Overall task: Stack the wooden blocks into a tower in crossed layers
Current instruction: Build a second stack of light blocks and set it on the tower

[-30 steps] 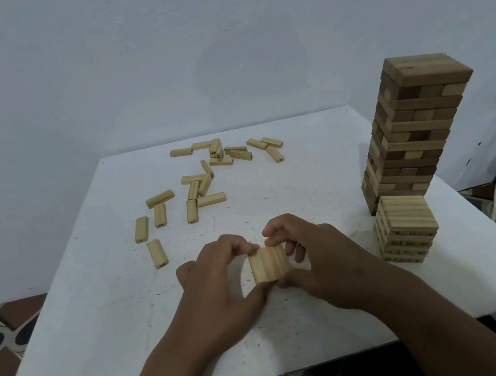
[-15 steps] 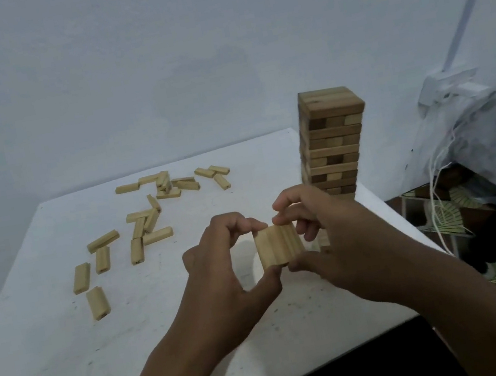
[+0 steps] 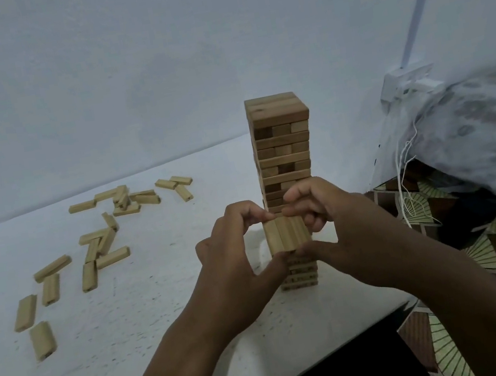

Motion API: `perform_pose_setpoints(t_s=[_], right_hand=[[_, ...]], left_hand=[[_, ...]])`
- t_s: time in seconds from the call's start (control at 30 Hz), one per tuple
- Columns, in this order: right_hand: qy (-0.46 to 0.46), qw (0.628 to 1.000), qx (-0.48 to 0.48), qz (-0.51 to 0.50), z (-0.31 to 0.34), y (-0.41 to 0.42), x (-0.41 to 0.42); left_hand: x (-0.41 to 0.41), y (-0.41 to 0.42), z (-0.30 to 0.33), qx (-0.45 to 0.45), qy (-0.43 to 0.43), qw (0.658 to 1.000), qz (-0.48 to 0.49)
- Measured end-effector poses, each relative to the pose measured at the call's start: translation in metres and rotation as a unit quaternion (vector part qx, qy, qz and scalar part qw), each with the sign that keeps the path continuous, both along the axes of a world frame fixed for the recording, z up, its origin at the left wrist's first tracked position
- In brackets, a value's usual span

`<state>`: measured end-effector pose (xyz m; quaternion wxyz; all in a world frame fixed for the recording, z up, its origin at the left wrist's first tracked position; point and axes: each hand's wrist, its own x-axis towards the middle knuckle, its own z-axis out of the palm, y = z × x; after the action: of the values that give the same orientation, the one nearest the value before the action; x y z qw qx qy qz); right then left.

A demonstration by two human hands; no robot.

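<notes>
A row of three pale wooden blocks (image 3: 285, 234) is pinched side by side between both hands. My left hand (image 3: 235, 255) grips its left end with thumb below and fingers on top. My right hand (image 3: 328, 226) grips the right end the same way. The row hangs just over the top of a short pale tower (image 3: 300, 272) of crossed layers on the white table (image 3: 134, 338); whether it touches the top layer is hidden by my fingers. Behind stands a taller, darker block tower (image 3: 281, 142).
Several loose pale blocks (image 3: 98, 245) lie scattered over the table's left and far side. The table's right edge runs close to both towers. Beyond it sit a patterned floor (image 3: 480, 247), a white cloth bundle (image 3: 477, 133) and hanging white cords (image 3: 406, 181).
Both hands have lifted the three-block row off the table and carried it right, over the short tower. The camera has turned right, so both towers now sit near the middle.
</notes>
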<state>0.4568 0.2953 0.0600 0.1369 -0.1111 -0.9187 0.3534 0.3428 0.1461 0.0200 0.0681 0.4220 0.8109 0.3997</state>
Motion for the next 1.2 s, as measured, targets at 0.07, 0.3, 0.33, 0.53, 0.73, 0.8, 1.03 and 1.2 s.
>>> perform_pose_setpoints(t_s=[0.07, 0.3, 0.33, 0.53, 0.73, 0.8, 1.03, 1.2], right_hand=[[0.003, 1.0, -0.002, 0.002, -0.003, 0.002, -0.001], [0.0, 1.0, 0.011, -0.003, -0.012, 0.009, -0.002], [0.0, 1.0, 0.011, -0.003, -0.013, 0.01, -0.002], [0.005, 1.0, 0.008, 0.005, -0.013, 0.011, -0.003], [0.003, 1.0, 0.017, -0.001, -0.012, 0.011, -0.001], [0.001, 1.0, 0.011, -0.003, -0.01, 0.011, 0.0], [0.002, 1.0, 0.002, -0.006, -0.007, 0.011, 0.003], [0.002, 1.0, 0.005, -0.005, -0.008, 0.01, 0.003]], left_hand=[[0.0, 0.002, -0.001, -0.006, -0.004, 1.0, 0.0], [-0.002, 0.003, -0.005, -0.02, -0.017, 1.0, -0.013], [-0.001, 0.004, -0.006, -0.02, -0.02, 1.0, -0.013], [-0.001, 0.006, -0.006, -0.03, -0.022, 0.999, -0.012], [-0.002, 0.006, -0.007, -0.029, -0.013, 0.999, -0.009], [-0.002, 0.005, -0.008, -0.025, -0.013, 1.0, -0.013], [-0.003, 0.001, -0.007, -0.011, -0.039, 0.999, 0.002], [-0.002, 0.002, -0.005, -0.017, -0.054, 0.998, 0.002]])
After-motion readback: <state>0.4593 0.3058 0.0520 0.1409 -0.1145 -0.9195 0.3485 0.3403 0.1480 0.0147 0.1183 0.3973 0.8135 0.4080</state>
